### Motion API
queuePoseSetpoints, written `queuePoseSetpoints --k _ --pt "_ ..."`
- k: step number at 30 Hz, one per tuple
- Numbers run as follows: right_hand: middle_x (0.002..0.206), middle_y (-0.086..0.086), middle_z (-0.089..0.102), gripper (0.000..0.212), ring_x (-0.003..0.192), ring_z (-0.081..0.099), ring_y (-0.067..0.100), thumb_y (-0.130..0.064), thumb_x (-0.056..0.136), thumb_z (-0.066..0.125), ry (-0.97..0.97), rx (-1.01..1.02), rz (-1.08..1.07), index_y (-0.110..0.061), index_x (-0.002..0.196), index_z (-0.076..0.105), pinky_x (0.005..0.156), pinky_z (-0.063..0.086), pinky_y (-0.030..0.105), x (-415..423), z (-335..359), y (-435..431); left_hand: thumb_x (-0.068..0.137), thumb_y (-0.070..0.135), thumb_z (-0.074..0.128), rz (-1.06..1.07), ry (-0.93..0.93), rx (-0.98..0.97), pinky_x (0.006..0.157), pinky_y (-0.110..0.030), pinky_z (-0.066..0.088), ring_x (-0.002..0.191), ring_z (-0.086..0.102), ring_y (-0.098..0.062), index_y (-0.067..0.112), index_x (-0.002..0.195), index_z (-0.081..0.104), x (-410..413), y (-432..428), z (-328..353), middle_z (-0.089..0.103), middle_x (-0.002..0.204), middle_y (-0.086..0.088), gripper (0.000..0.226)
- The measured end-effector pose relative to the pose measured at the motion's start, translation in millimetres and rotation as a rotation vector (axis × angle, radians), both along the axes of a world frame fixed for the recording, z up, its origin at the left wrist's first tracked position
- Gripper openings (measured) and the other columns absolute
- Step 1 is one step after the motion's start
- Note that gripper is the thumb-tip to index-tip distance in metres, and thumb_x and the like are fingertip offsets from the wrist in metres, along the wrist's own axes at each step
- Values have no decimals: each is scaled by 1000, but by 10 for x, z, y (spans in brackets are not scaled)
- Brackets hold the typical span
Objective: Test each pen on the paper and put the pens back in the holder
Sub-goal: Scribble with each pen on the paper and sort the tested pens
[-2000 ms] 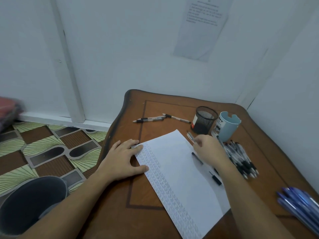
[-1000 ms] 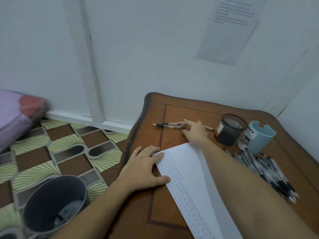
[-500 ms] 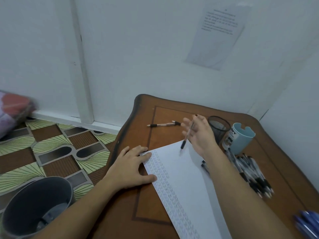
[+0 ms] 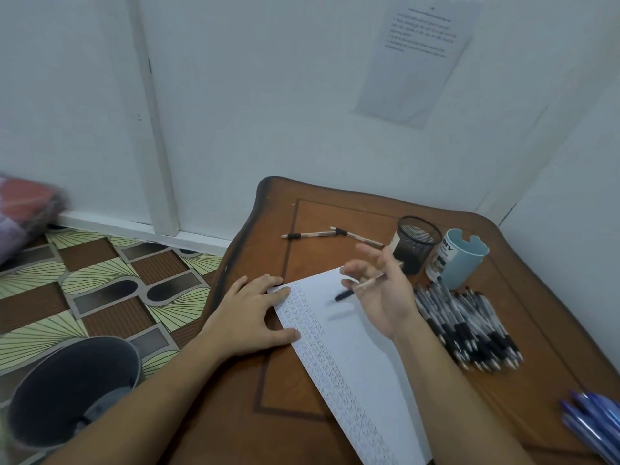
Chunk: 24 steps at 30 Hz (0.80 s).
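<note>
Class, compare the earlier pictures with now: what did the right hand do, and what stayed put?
The right hand reached out to the loose pens at the far edge of the table, then came back over the paper holding a pen, dark end toward the sheet. The left hand stayed flat on the paper's corner; mesh holder, blue cup and pen pile did not move.

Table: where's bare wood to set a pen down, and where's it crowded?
Free: wood between the two loose pens and the paper; near wood below the left hand, left of the paper; the strip between pen pile and blue pens. Crowded: right side, mesh cup, blue holder and pen pile packed together. The right hand holds a pen over the paper.
</note>
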State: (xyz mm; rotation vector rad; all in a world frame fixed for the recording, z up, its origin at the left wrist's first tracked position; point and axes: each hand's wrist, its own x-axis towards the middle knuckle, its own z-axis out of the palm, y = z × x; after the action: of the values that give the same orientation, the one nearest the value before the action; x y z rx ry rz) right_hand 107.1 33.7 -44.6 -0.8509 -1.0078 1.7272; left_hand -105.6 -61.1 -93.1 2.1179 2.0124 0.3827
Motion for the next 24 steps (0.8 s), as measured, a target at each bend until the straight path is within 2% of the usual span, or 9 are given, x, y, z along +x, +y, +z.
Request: queuePoseSetpoints --k 2,4,7,9,11,15,17,20,24 --pt "56 6 52 63 58 50 19 -55 102 23 -37 -35 8 -6 100 62 62 40 33 53 -86 9 59 90 25 2 3 -7 116 -33 -5 144 11 -4 33 148 34 -2 3 0 21 156 14 105" --pt "60 10 58 67 59 52 21 -61 95 27 -111 -19 15 -7 102 64 58 38 31 84 -178 -14 59 90 25 2 0 -9 117 -34 -4 144 12 -5 33 147 34 0 10 0 22 156 14 105" --pt "77 14 70 46 68 65 23 -47 91 47 -153 23 41 -5 95 66 54 41 28 110 -284 -70 60 90 26 0 2 -6 117 -35 -3 144 13 -6 33 147 35 -4 20 -10 23 156 14 104" --pt "60 7 57 30 56 49 20 -40 85 60 -191 66 49 -11 78 57 48 31 25 110 -323 -95 60 90 26 -2 1 -3 117 -35 -3 144 13 -5 33 147 35 -7 23 -18 23 156 14 104" --pt "55 7 52 30 51 42 20 -41 87 59 -250 113 72 -13 76 53 44 26 24 95 -369 -99 60 90 26 -2 3 -10 117 -35 -3 144 13 -5 33 147 35 -13 26 -19 22 156 14 105" --pt "81 18 71 18 70 67 20 -19 94 58 -284 201 199 -2 90 61 50 45 20 56 -401 -163 59 91 24 -3 16 -26 117 -37 -3 144 13 -7 33 147 33 -5 35 -7 21 157 14 106" --pt "68 9 64 17 63 61 14 -12 84 69 -263 183 223 -5 77 56 58 49 20 46 -406 -190 58 91 23 0 15 -35 118 -37 -3 144 13 -7 34 147 33 1 30 7 21 157 14 107" --pt "50 5 54 37 47 52 17 -19 80 78 -365 245 144 -13 58 48 54 45 29 38 -507 -182 56 91 21 6 13 -47 118 -37 -3 145 13 -7 34 147 33 2 29 9 20 157 14 108" --pt "47 1 42 45 43 49 10 2 89 66 -437 283 115 -11 54 41 49 43 25 8 -588 -203 56 91 23 5 7 -25 118 -37 -2 144 15 -6 34 146 36 4 26 2 23 156 14 107"
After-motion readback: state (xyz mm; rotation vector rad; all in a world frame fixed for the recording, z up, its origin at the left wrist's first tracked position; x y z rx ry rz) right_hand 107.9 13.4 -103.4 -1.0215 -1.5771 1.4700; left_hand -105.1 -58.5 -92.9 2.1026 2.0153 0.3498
